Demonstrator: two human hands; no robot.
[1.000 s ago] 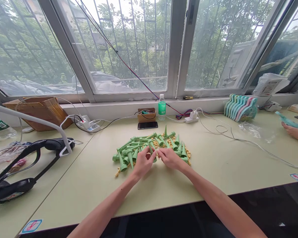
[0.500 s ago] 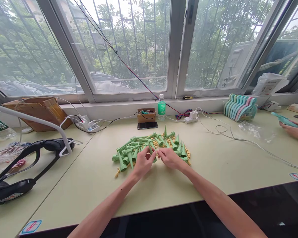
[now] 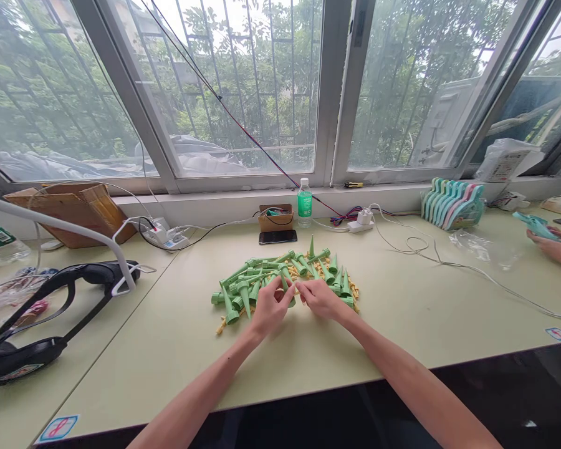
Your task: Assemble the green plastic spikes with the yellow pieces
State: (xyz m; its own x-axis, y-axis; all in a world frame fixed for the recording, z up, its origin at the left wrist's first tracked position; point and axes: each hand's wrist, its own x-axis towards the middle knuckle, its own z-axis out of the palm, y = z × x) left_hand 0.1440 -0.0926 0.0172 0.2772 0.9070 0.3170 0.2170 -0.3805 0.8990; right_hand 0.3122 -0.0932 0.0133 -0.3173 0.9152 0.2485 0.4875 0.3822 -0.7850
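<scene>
My left hand (image 3: 271,307) is closed around a green plastic watering spike (image 3: 284,282), whose body shows between thumb and fingers. Close beside it, my right hand (image 3: 321,298) is pinched, its fingertips near the held spike; whatever is in the pinch is too small and covered to make out. Both hands are at the near edge of a heap of green watering spikes (image 3: 244,292), tapered cones with ribbed caps. Small yellow plastic pieces (image 3: 221,325) lie under and around the heap, partly hidden.
Behind the heap are a phone (image 3: 277,237), a small cardboard box (image 3: 275,219) and a green-labelled bottle (image 3: 304,202). A black headset (image 3: 56,342) lies left. Cables (image 3: 449,265) cross the right side, near a row of pastel plastic items (image 3: 452,202). Another person's hand (image 3: 554,246) holds a light-blue item.
My hands stay in nearly the same place with the spike. At the far right, the other person's light-blue item has turned slightly.
</scene>
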